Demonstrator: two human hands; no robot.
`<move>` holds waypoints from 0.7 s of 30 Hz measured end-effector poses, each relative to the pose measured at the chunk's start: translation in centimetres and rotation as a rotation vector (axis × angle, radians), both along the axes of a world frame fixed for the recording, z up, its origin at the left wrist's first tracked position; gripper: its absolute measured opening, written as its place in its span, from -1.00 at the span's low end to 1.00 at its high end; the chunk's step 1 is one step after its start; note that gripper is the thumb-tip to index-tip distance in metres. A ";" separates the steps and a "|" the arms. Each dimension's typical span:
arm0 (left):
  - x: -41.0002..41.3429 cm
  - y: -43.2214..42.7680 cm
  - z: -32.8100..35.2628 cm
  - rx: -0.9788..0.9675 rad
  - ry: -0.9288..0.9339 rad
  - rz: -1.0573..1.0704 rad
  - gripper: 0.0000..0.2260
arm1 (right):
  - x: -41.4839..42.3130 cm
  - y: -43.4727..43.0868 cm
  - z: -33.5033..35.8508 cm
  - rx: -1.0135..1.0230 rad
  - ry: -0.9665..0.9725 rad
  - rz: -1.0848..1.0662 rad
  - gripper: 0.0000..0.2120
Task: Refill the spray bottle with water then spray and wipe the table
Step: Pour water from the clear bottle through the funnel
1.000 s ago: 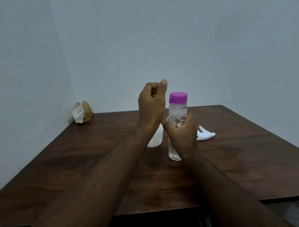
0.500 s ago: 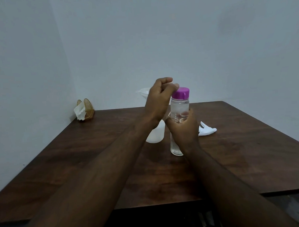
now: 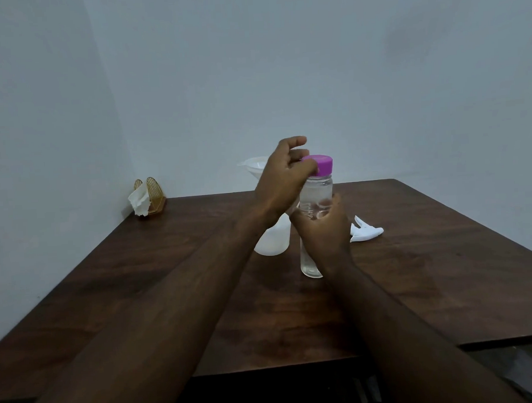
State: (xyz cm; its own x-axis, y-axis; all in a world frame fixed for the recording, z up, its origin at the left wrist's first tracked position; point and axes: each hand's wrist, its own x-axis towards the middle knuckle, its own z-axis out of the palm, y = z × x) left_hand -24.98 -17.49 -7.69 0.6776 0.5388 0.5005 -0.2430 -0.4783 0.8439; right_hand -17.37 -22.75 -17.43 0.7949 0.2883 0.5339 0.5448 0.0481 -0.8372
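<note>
A clear water bottle (image 3: 316, 193) with a purple cap (image 3: 322, 164) stands upright on the dark wooden table (image 3: 429, 270). My right hand (image 3: 324, 235) grips the bottle's middle. My left hand (image 3: 283, 182) is at the cap, fingers curled round its left side. Behind my hands stands a translucent white spray bottle body (image 3: 272, 242) with a white funnel (image 3: 255, 165) in its neck, partly hidden by my left wrist. A white spray head (image 3: 365, 232) lies on the table to the right of the bottle.
A golden napkin holder (image 3: 153, 194) with white tissue sits at the table's far left corner by the wall. Pale walls close off the back and left. The table's near edge runs across the lower frame.
My left hand came down and to the right from a raised fist onto the purple cap. The view has tilted up slightly. My right hand kept its hold on the bottle.
</note>
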 end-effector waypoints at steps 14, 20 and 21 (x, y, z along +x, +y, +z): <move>1.3 0.2 0.5 0.083 -0.081 0.223 -0.55 | -0.3 -0.2 0.4 -0.010 0.015 -0.010 -0.54; 0.8 0.4 1.2 -0.008 -0.124 0.269 -0.74 | -0.4 -0.3 0.3 -0.032 0.036 -0.003 -0.55; 0.6 0.5 1.2 -0.035 -0.127 0.278 -0.75 | -0.5 -0.3 0.3 -0.030 0.041 -0.004 -0.56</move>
State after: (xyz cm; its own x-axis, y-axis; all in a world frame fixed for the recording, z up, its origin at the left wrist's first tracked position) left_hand -24.37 -17.02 -6.47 0.4347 0.7131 0.5500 -0.2117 -0.5127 0.8321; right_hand -17.82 -23.03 -17.12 0.8170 0.3007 0.4920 0.5101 0.0207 -0.8599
